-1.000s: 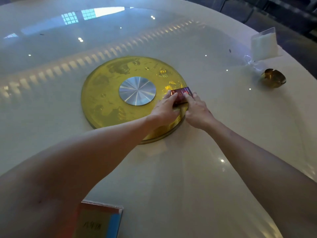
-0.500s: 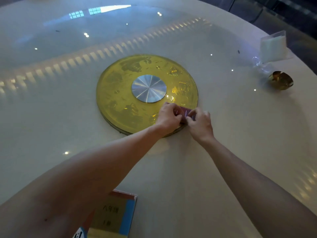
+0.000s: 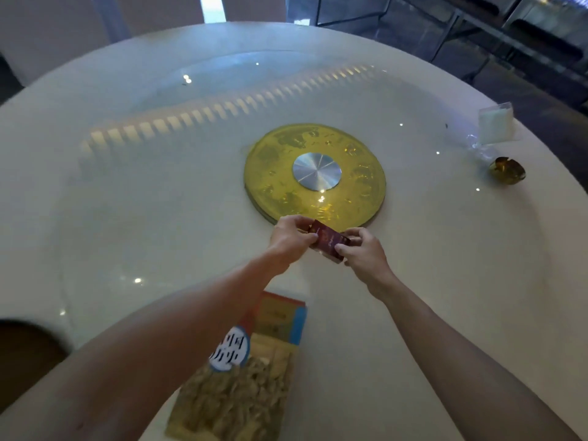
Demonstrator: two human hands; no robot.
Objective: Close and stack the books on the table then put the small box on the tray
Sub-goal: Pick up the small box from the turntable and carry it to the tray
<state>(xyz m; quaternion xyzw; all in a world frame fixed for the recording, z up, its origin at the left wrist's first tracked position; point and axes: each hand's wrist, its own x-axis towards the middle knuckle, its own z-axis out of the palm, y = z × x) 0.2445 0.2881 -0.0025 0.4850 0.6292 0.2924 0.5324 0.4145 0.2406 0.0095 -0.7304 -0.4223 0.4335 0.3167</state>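
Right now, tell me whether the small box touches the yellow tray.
Apart. The head view shows both hands holding the small box short of the yellow tray.

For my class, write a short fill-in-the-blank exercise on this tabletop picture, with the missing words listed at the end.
1. The small dark red box is held by ____ hands at once.
2. The round tray is ____ in colour, with a silver disc at its centre.
3. The closed books lie on the table partly under the person's ____ forearm.
4. The box is held just ____ the tray's near edge, not on it.

Missing words: both; yellow; left; short of
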